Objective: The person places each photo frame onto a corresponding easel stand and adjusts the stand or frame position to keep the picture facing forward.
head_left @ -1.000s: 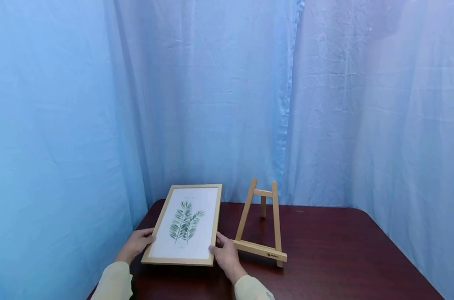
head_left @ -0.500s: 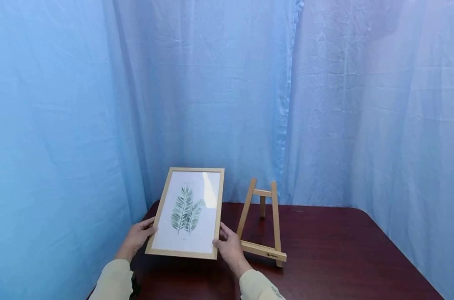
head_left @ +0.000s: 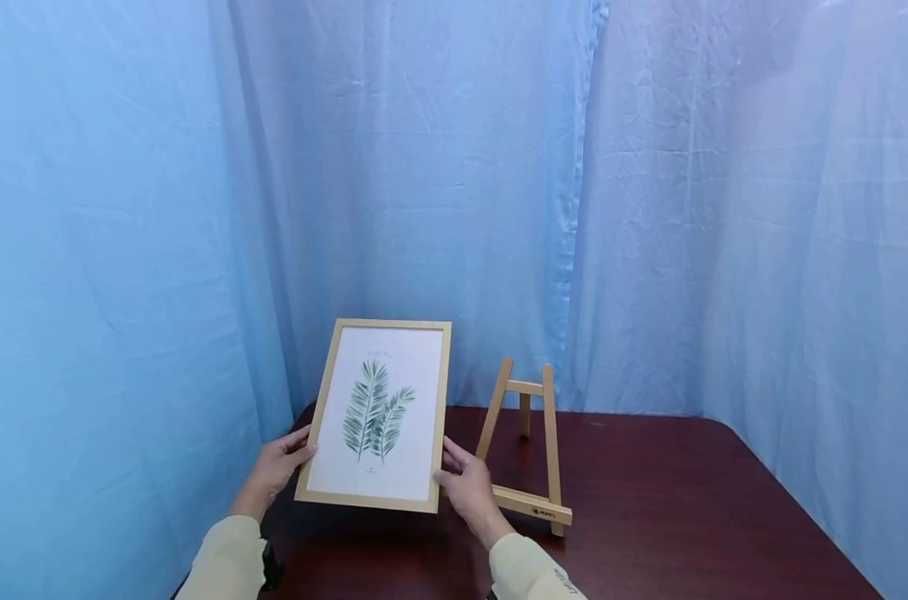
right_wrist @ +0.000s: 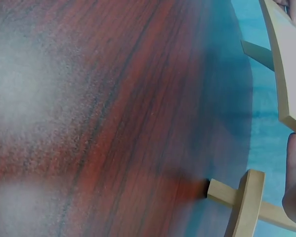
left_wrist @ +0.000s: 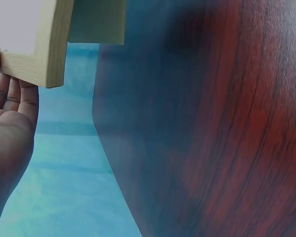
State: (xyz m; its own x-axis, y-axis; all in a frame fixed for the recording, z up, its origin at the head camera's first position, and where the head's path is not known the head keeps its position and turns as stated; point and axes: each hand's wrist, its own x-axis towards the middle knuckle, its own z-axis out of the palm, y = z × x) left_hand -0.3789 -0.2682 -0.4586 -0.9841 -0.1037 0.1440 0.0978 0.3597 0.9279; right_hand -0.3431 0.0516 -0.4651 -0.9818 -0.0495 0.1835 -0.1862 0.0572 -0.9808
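Note:
A light wood picture frame (head_left: 379, 408) with a green leaf print is held up over the table, tilted back, between both hands. My left hand (head_left: 274, 467) grips its left side low down, thumb on the front and fingers behind, as the left wrist view also shows on the frame's wooden edge (left_wrist: 51, 44). My right hand (head_left: 469, 487) holds the lower right side the same way. A flat stand flap (left_wrist: 98, 22) sticks out from the frame's back. Right of the frame stands a small wooden easel (head_left: 551, 450), its ledge (head_left: 532, 502) partly behind my right hand.
The dark red wooden table (head_left: 664, 500) has rounded far corners. Blue curtains (head_left: 439, 167) hang close behind it and along both sides. In the right wrist view, the easel's wooden bars (right_wrist: 246, 202) lie close to the right hand.
Both hands have raised the picture frame and tipped it more upright, with a slight shift to the right. The easel has stayed in place.

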